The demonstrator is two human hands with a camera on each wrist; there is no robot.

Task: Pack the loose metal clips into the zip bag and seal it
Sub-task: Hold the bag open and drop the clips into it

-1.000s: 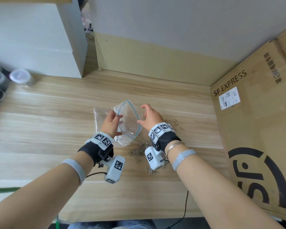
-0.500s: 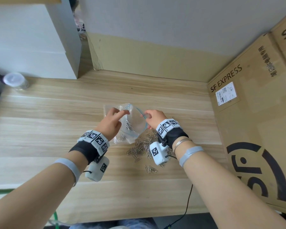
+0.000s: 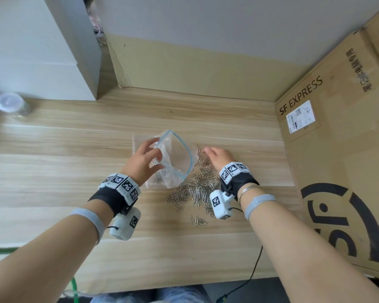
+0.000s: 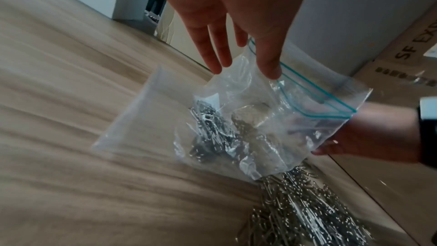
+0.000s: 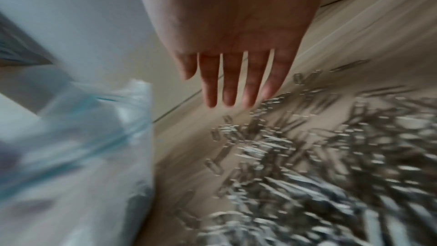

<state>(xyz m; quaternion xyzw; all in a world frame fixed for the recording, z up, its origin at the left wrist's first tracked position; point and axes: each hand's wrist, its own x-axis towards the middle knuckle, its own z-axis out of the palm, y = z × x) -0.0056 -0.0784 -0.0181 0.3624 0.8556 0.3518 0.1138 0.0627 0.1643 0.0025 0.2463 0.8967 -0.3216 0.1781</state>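
Observation:
A clear zip bag with a blue zip strip stands on the wooden table, its mouth gaping toward the right. My left hand pinches the bag's near-left rim, thumb on one side and fingers on the other. Several metal clips lie inside the bag. A heap of loose clips spreads over the table just right of and in front of the bag. My right hand hovers over the far edge of that heap with straight fingers, holding nothing.
A large SF Express cardboard box walls off the right side. A white box stands at the back left, with a small lidded jar beside it. A black cable hangs at the table's front edge.
My right hand has left the bag's mouth and moved right, over the loose clips. The bag's mouth now gapes wider. My left hand keeps its hold on the rim.

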